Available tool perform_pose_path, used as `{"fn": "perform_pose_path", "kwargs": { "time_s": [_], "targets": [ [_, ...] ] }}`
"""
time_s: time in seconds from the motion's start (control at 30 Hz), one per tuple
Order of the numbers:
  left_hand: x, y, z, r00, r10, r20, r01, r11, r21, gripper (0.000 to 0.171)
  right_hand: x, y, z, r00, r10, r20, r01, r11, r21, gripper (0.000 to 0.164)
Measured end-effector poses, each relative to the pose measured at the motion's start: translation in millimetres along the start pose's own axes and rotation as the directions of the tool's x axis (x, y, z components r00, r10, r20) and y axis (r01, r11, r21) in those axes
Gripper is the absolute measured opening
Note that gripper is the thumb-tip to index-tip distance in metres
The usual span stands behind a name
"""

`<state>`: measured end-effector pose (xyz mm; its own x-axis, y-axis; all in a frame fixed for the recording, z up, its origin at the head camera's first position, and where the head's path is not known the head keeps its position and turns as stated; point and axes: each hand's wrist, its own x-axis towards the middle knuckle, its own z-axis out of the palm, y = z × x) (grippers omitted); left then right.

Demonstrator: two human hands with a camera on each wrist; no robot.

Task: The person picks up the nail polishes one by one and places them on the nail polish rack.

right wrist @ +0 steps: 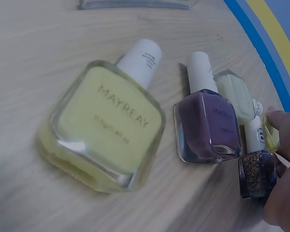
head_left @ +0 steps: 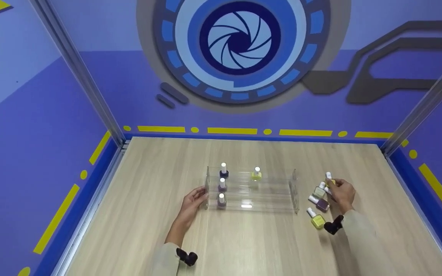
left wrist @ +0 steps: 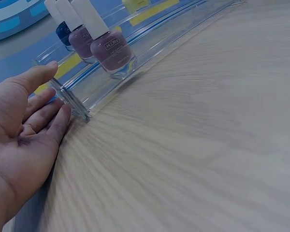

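Note:
A clear acrylic rack (head_left: 271,191) stands mid-table. My left hand (head_left: 193,203) rests its fingers against the rack's left end panel; in the left wrist view the palm (left wrist: 19,150) is bare. On the left side of the rack stand a dark nail polish bottle (head_left: 224,173) and two mauve ones, one per tier, the lowest mauve bottle (left wrist: 112,52) nearest the left wrist camera. A yellow bottle (head_left: 256,175) stands on the top tier, right of centre. Right of the rack, my right hand (head_left: 342,193) pinches another yellow nail polish bottle (right wrist: 270,134), partly hidden by the fingers.
Close around the right hand lie a pale green bottle (right wrist: 234,96), a purple bottle (right wrist: 208,125) and a dark glittery bottle (right wrist: 257,174). Nearer the front lies a yellow bottle (head_left: 317,221). Blue printed walls (head_left: 102,88) enclose the wooden table (head_left: 251,245).

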<state>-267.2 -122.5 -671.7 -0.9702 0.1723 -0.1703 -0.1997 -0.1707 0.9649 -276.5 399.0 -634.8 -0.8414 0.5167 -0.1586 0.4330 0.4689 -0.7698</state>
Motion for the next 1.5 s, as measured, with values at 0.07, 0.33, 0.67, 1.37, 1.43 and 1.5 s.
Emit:
{"fn": "perform_pose_path", "kwargs": {
  "time_s": [0.07,0.33,0.67,1.37,1.43,1.5],
  "targets": [
    [0.1,0.4,0.3,1.0,0.001,-0.002,-0.001,1.0,-0.001,0.058,-0.4,-1.2,-0.5,1.0,-0.006,-0.007,0.006,1.0,-0.011,0.053],
    [-2.6,1.6,1.0,1.0,0.003,0.002,-0.003,1.0,0.014,0.054,2.0,6.1,-7.0,1.0,-0.023,-0.003,0.023,1.0,0.006,0.049],
    [-1.9,2.6,-0.5,1.0,0.004,-0.012,-0.004,0.999,0.032,0.055,5.7,10.2,-18.1,0.983,0.037,0.181,-0.077,0.972,0.223,0.053],
    [1.4,2.4,0.8,1.0,-0.009,-0.009,0.01,1.0,0.023,0.053,-1.3,13.5,-40.4,0.996,-0.019,0.082,0.007,0.988,0.154,0.05],
    [0.2,1.9,1.2,1.0,-0.018,-0.011,0.018,1.0,0.018,0.052,-3.0,14.1,-45.0,0.997,-0.026,0.079,0.011,0.985,0.174,0.051],
    [-1.0,1.3,1.9,1.0,-0.027,-0.015,0.027,1.0,0.014,0.051,-4.6,15.1,-49.8,0.996,-0.034,0.082,0.017,0.979,0.201,0.051]
  ]
}}
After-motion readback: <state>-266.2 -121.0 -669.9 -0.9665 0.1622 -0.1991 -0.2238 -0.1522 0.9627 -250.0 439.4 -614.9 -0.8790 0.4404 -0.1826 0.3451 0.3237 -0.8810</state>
